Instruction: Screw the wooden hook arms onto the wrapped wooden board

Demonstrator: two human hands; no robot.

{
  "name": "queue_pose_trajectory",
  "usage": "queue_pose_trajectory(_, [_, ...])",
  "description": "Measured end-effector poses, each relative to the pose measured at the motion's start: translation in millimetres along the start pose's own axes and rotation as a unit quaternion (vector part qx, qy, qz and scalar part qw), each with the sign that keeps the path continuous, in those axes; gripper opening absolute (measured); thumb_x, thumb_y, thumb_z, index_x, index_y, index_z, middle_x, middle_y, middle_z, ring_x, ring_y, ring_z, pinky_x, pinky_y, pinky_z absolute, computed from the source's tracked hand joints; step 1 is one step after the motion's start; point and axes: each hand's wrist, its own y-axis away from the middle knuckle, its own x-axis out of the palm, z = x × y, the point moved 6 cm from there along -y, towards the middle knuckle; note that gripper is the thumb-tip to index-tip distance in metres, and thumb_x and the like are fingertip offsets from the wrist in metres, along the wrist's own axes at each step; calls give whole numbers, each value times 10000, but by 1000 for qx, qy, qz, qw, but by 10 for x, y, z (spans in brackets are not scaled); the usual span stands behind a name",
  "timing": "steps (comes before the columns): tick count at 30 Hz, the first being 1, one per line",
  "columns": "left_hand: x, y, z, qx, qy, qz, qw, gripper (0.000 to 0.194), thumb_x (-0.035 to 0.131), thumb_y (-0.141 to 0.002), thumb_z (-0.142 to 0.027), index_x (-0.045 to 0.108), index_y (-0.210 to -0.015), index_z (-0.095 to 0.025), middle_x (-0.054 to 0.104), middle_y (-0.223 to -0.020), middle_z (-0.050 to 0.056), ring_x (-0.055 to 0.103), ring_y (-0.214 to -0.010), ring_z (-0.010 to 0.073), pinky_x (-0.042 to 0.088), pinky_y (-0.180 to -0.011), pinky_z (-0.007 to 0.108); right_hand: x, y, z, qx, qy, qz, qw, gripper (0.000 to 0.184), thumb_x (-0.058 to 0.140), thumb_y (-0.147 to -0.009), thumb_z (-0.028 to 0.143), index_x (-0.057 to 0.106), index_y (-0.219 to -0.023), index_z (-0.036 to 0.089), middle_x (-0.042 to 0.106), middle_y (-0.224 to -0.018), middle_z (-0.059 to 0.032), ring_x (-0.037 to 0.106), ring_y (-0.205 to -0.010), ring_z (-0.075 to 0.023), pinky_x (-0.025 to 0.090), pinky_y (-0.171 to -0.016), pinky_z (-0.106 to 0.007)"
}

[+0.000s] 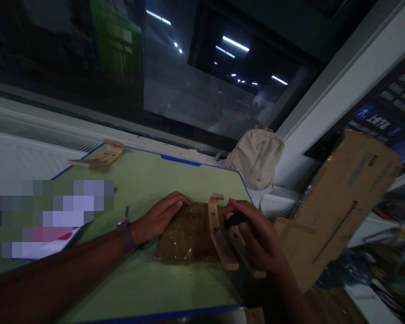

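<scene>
A brown package wrapped in clear tape (189, 236) lies on the pale green tabletop. My left hand (165, 213) grips its far left corner, fingers bent over the edge. Across the package's right side rests a curved wooden piece (219, 240) with dark holes, and a second wooden piece (248, 258) lies close to its right, partly behind my right hand (256, 234). That hand is closed around the black handle of a screwdriver (234, 219). The tool's tip points left and down at a hole in the first wooden piece; whether it sits in a screw is too dark to tell.
Another curved wooden piece (103, 157) lies at the table's far left corner. A small dark pin (127, 210) is near my left wrist. Beyond the table (148, 175) stand a beige backpack (256, 155) and, on the right, a large cardboard box (351, 198). Part of the left side is pixelated.
</scene>
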Motion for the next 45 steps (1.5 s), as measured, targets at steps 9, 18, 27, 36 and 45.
queue_pose_trajectory(9, [23,-2,13,6,1,13,1000,370,338,-997,-438,614,-1031,-194,624,-1071,70,582,-1046,206,416,-962,348,-171,30,-185,20,114,-89,989,286,657,-846,166,609,-1104,282,619,-851,-15,598,-765,-163,492,-674,-300])
queue_pose_trajectory(18, [16,6,51,3,-4,17,1000,374,334,-998,-441,609,-1057,-195,625,-1087,66,572,-1064,205,413,-972,342,-26,39,-182,90,-67,29,993,343,464,-956,160,480,-1265,309,568,-1073,-50,571,-1039,-178,482,-894,-358])
queue_pose_trajectory(27, [11,18,-27,-10,-18,23,1000,351,335,-993,-404,602,-1045,-183,626,-1088,65,579,-1062,202,422,-967,332,-112,6,-175,57,30,-2,998,292,616,-887,260,533,-1166,283,570,-977,-28,568,-899,-172,473,-774,-312])
queue_pose_trajectory(36, [16,7,-22,-18,-17,25,999,352,322,-996,-400,596,-1053,-186,619,-1093,64,574,-1066,201,415,-976,339,-69,73,-253,86,15,-44,995,481,643,-870,145,462,-1274,334,618,-942,5,616,-870,-142,504,-797,-296])
queue_pose_trajectory(45, [19,20,-44,-37,-4,14,999,350,339,-980,-418,592,-1040,-183,614,-1080,62,564,-1056,205,409,-963,331,-56,20,-122,69,-7,2,998,348,516,-927,250,476,-1273,270,576,-1105,-60,576,-1031,-188,491,-876,-343])
